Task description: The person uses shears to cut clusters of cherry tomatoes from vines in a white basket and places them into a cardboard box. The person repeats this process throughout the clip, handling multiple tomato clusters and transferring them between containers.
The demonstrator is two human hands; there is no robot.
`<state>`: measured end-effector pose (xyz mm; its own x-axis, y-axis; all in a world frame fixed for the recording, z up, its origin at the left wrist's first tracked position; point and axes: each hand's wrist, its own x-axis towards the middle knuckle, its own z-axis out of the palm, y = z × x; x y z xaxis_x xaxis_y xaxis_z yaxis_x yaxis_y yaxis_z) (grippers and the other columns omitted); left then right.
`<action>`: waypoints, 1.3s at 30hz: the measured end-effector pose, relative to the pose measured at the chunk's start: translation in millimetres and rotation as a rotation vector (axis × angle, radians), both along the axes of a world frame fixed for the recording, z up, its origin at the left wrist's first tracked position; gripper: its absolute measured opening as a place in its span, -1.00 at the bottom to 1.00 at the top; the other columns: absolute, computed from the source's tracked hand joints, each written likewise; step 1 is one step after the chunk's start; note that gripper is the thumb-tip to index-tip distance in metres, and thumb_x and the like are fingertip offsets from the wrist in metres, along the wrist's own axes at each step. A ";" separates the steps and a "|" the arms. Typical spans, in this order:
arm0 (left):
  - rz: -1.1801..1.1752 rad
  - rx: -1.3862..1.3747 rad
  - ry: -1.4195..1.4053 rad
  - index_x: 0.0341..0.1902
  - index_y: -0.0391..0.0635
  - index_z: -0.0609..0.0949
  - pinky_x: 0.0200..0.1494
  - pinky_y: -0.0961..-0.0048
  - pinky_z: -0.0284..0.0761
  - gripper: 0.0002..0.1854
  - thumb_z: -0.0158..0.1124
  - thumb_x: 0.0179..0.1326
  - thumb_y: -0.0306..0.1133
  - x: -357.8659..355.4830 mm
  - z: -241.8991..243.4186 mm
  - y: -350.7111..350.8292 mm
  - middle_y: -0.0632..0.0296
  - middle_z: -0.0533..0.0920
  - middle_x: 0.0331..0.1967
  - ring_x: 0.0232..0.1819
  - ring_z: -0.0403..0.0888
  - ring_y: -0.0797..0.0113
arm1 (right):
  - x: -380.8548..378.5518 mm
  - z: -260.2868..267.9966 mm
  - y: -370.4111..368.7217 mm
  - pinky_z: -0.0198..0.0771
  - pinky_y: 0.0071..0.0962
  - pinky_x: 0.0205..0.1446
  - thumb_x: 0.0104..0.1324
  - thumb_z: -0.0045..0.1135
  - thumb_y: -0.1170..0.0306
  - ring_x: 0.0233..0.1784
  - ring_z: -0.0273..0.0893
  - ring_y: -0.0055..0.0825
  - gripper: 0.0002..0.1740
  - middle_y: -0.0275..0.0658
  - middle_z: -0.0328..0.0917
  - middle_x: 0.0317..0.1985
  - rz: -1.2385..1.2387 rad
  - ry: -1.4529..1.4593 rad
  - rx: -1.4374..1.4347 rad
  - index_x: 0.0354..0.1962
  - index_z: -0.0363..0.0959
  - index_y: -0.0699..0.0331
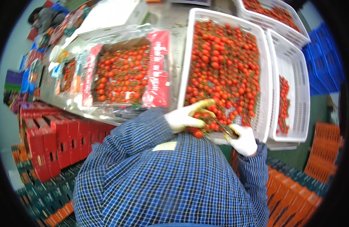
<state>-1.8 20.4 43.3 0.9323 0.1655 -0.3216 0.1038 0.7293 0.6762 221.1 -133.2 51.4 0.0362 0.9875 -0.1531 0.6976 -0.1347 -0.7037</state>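
Note:
My left hand, in a white work glove with yellowish fingertips, grips a truss of cherry tomatoes at the near edge of a white plastic crate. In my gloved right hand is a pair of snips, its blades pointing at the stems by my left hand. Many red cherry tomatoes on the vine fill the crate beyond both hands. To the left stands a cardboard box lined with clear film and pink printed flaps, holding rows of cherry tomato trusses.
A second white crate on the right holds a few trusses; another stands behind it. Red cartons line the lower left. Orange cartons are at lower right, blue crates at far right. A person is at the far left.

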 end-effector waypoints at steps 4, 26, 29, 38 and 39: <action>-0.021 0.556 0.062 0.43 -0.09 0.14 0.38 0.33 0.08 -0.24 0.19 0.14 -0.40 -3.6 8.6 1.8 0.10 0.32 0.26 0.32 0.23 0.24 | -1.9 -2.6 -4.4 0.37 -0.52 -0.50 -0.02 0.35 0.45 -0.63 0.48 -0.52 -0.72 -0.22 0.50 -0.63 -0.052 0.017 -0.026 -0.32 0.52 0.34; 0.331 2.032 1.383 0.05 -0.01 0.51 0.06 0.15 0.45 -0.63 0.15 0.17 -0.20 -233.5 -74.1 286.7 0.03 0.53 -0.03 0.00 0.53 0.05 | -7.0 -51.4 -16.5 0.08 -0.76 -0.50 0.22 0.05 0.60 -0.52 0.22 -0.79 -0.72 -0.44 0.43 -0.44 -0.708 0.604 -0.051 -0.08 0.41 0.35; 0.503 2.494 0.901 0.16 0.00 0.47 0.11 0.16 0.42 -0.50 0.20 0.11 -0.19 -243.5 -95.2 286.9 0.04 0.50 0.11 0.05 0.51 0.03 | 14.0 -49.9 -26.2 0.08 -0.76 -0.51 0.25 0.06 0.55 -0.53 0.22 -0.78 -0.74 -0.43 0.43 -0.44 -0.816 0.632 0.026 -0.08 0.43 0.35; 0.193 2.334 1.017 0.30 -0.13 0.31 0.21 0.07 0.31 -0.31 0.27 0.04 -0.38 -198.8 -58.0 280.4 -0.05 0.40 0.20 0.13 0.40 -0.09 | 77.2 -59.3 -90.3 0.33 -0.57 -0.43 0.29 0.01 0.43 -0.52 0.44 -0.51 -0.71 -0.23 0.49 -0.55 -1.222 0.728 0.409 -0.10 0.44 0.48; 0.309 2.364 0.786 0.28 -0.16 0.34 0.20 0.14 0.35 -0.36 0.26 0.07 -0.41 -168.4 -38.2 268.5 -0.05 0.44 0.15 0.09 0.46 -0.02 | 78.2 -60.7 -92.6 0.35 -0.57 -0.43 0.29 0.01 0.42 -0.53 0.45 -0.49 -0.71 -0.22 0.49 -0.56 -1.241 0.874 0.448 -0.13 0.45 0.48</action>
<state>-170.2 288.9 5.1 0.6909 0.6165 0.3776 0.6849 -0.7254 -0.0688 299.3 -225.8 -9.3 0.8828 0.3810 -0.2747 -0.3092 0.0311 -0.9505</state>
